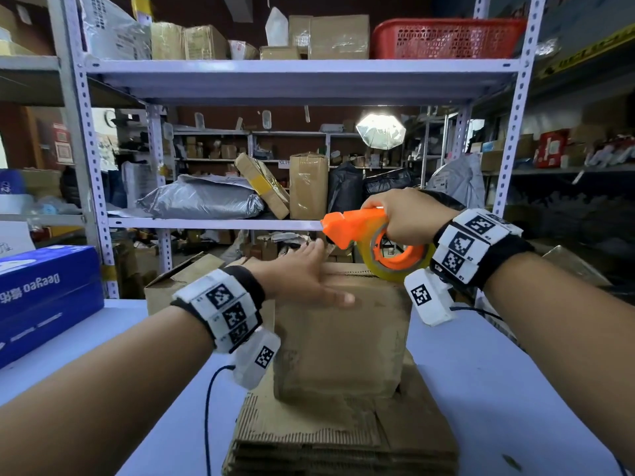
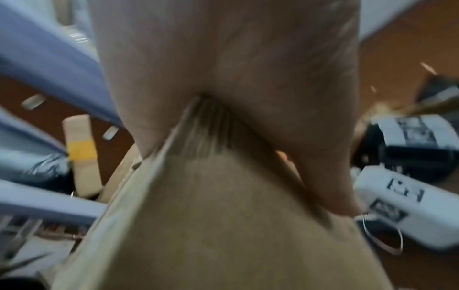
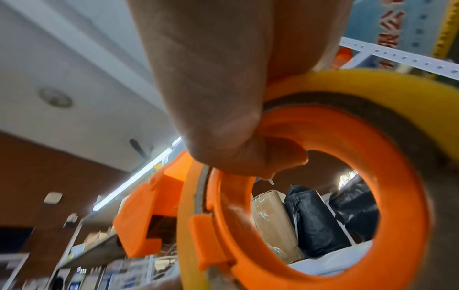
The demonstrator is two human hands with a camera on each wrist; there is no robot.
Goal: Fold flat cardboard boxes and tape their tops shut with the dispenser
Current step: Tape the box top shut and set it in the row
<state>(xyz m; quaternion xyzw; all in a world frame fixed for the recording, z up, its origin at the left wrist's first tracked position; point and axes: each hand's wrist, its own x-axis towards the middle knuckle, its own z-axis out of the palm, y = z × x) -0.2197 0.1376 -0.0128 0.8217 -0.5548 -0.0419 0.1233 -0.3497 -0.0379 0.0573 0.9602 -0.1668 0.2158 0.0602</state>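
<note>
head view: a person steadies an assembled cardboard box (image 1: 338, 338) standing on a stack of flat cardboard sheets (image 1: 343, 441) on the pale table (image 1: 498, 389). the left hand (image 1: 302, 274) lies flat with fingers straight across the box's top near edge, thumb down the front face, seemingly to keep the flaps closed. the right hand (image 1: 409, 218) is wrapped round the grip of an orange tape dispenser (image 1: 371, 235), its yellowish roll just above the box's right top corner and the nose pointing left over the lid, probably lining up a strip along the seam. a blue carton (image 1: 44, 297) sits at left; metal shelving (image 1: 302, 70) packed with parcels stands behind.

left wrist view: blurred, yet the left hand (image 2: 223, 78) straddles the cardboard box (image 2: 186, 215) edge, thumb down one face and palm on the other, pressing rather than pinching.

right wrist view: the right hand (image 3: 211, 98) is curled through the tape dispenser (image 3: 323, 176) ring, fingers closed on its orange rim; the box is out of sight here.
</note>
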